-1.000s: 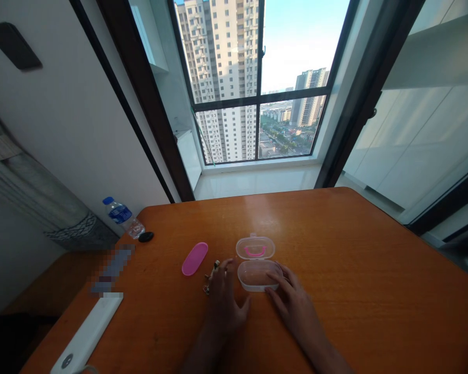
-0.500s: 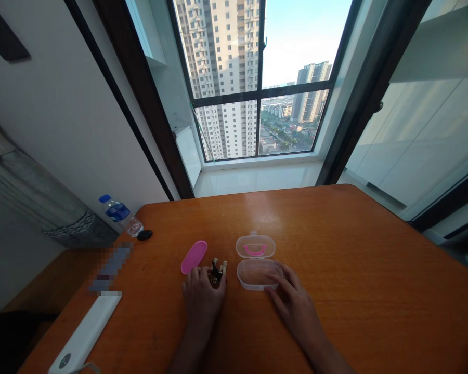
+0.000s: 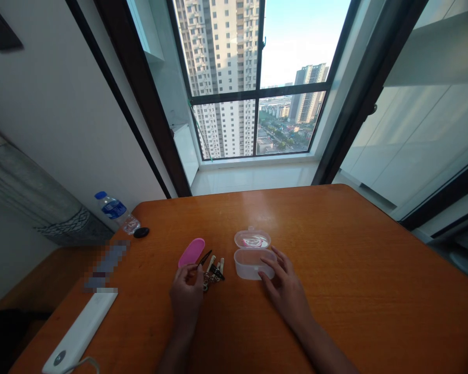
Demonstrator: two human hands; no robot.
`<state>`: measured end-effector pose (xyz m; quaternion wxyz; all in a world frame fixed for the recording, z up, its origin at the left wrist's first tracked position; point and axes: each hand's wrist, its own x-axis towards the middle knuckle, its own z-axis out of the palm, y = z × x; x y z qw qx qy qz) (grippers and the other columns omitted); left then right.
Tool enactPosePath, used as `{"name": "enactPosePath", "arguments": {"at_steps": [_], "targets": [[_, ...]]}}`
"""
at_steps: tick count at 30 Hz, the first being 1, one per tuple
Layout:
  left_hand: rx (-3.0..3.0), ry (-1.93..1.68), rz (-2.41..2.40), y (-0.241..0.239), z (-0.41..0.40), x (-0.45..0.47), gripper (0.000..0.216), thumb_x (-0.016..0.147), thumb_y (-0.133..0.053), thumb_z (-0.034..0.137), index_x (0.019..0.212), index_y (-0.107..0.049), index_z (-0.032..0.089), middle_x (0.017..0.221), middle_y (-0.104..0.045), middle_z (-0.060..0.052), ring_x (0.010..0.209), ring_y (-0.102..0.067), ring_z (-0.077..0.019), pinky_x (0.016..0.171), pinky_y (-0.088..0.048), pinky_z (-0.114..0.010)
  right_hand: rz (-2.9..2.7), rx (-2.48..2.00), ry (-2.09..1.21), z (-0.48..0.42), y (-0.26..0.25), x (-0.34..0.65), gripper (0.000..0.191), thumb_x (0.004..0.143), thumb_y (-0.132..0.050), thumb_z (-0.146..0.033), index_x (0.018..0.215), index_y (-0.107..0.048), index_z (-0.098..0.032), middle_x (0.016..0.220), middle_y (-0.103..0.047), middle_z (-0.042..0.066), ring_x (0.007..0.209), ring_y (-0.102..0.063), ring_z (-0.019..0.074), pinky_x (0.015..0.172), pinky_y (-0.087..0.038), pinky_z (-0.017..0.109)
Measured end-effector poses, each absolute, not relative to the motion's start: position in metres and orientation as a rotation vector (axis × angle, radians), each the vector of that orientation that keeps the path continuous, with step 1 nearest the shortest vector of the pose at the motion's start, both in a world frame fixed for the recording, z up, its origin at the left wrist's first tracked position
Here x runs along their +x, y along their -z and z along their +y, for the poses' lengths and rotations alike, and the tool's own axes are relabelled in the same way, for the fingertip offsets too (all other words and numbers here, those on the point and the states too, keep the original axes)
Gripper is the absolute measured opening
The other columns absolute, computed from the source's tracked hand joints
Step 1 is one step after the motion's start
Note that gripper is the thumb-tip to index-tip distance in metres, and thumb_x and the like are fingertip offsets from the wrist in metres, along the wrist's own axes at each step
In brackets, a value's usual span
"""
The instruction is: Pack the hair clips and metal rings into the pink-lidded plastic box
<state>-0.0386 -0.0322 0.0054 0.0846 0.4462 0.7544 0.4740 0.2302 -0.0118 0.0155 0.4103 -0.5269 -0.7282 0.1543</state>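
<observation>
My left hand [image 3: 187, 293] pinches a slim black hair clip [image 3: 205, 257] between thumb and fingertips, its tip pointing up and right. Just right of those fingers lies a small pile of gold and black hair clips [image 3: 215, 272] on the table; the smaller pieces are hard to make out. A clear plastic box [image 3: 249, 267] stands with its hinged lid [image 3: 251, 239] folded back, away from me. My right hand [image 3: 286, 288] grips the box at its right end, fingers over the rim and thumb at the near side. Behind my left hand rests a pink oval tray [image 3: 192, 252].
On the left are a water bottle [image 3: 115, 209], a round black object [image 3: 141, 232] and a long white device [image 3: 80, 330] with a cord. The wooden table [image 3: 354, 270] ends at a far edge before a window [image 3: 257, 93].
My left hand has moved off the pile toward the left and now holds up a black hair clip. The box appears tilted differently under my right hand, its near wall showing more.
</observation>
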Motion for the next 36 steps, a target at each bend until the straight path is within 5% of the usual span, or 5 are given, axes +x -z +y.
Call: {"name": "enactPosePath", "arguments": {"at_steps": [13, 17, 22, 29, 36], "targets": [[0.847, -1.812, 2.002, 0.023, -0.035, -0.06, 0.044, 0.082, -0.061, 0.049, 0.109, -0.071, 0.016, 0.114, -0.072, -0.014, 0.106, -0.068, -0.0291, 0.095, -0.051, -0.04, -1.948, -1.317, -0.407, 0.015, -0.023, 0.222, 0.044, 0.1, -0.037, -0.025, 0.143, -0.046, -0.03, 0.159, -0.023, 0.006, 0.142, -0.035, 0.0256, 0.115, -0.036, 0.048], [0.854, -1.848, 1.874, 0.02, -0.037, -0.059, 0.043, 0.088, -0.057, 0.046, 0.117, -0.063, 0.015, 0.093, -0.076, -0.011, 0.091, -0.072, -0.0254, 0.087, -0.055, -0.038, -1.944, -1.237, -0.187, 0.007, -0.03, 0.219, 0.042, 0.097, -0.041, -0.018, 0.135, -0.055, -0.027, 0.157, -0.03, 0.007, 0.146, -0.026, 0.0293, 0.116, -0.031, 0.055], [0.768, -1.877, 1.804, 0.013, -0.037, -0.055, 0.045, 0.088, -0.057, 0.046, 0.122, -0.054, 0.017, 0.102, -0.071, -0.012, 0.063, -0.072, -0.0197, 0.06, -0.056, -0.031, -2.224, -1.087, -0.322, -0.018, -0.043, 0.18, 0.036, 0.094, -0.043, -0.016, 0.123, -0.064, -0.025, 0.116, -0.066, 0.011, 0.107, -0.063, 0.0229, 0.093, -0.052, 0.038], [0.844, -1.876, 1.829, 0.015, -0.038, -0.058, 0.048, 0.086, -0.06, 0.038, 0.127, -0.052, 0.015, 0.075, -0.068, -0.004, 0.064, -0.066, -0.0176, 0.064, -0.053, -0.029, -2.341, -1.635, -0.473, -0.01, -0.032, 0.114, 0.015, 0.095, -0.053, -0.03, 0.103, -0.062, -0.022, 0.104, -0.065, 0.007, 0.085, -0.068, 0.0211, 0.07, -0.048, 0.027], [0.859, -1.877, 1.834, 0.022, -0.033, -0.061, 0.05, 0.084, -0.062, 0.037, 0.128, -0.054, 0.015, 0.093, -0.068, -0.008, 0.073, -0.065, -0.0168, 0.071, -0.054, -0.03, -2.276, -1.672, -0.553, -0.004, -0.025, 0.111, 0.01, 0.09, -0.061, -0.026, 0.097, -0.06, -0.02, 0.105, -0.064, 0.008, 0.087, -0.067, 0.0234, 0.071, -0.044, 0.03]]}}
